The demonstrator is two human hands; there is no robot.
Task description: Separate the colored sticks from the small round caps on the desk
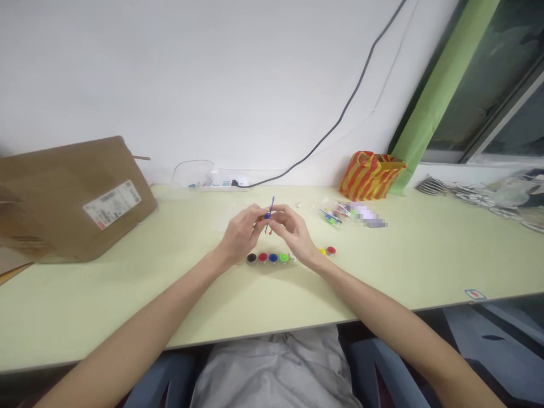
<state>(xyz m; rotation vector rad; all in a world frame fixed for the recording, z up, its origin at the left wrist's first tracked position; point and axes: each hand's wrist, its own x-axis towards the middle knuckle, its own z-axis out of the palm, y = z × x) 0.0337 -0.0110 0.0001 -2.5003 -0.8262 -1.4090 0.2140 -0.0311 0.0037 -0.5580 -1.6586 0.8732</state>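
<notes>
My left hand (243, 231) and my right hand (293, 231) meet above the middle of the table, fingers pinched on a thin blue pointed piece (272, 203) that stands nearly upright between them. A small red tip (271, 231) shows just below the fingertips. Under my hands lies a row of small round pieces: a black one (251, 258), a red one (263, 257), a blue one (273, 258) and a green one (284, 258). Beside my right wrist are a yellow piece (322, 251) and another red piece (331, 250).
A cardboard box (76, 198) stands at the left. Small plastic parts in clear bags (334, 215) lie right of centre, before a red-and-yellow striped bag (369, 175). A power strip (223, 185) with a black cable (340, 116) sits by the wall. Striped discs (471, 195) lie far right.
</notes>
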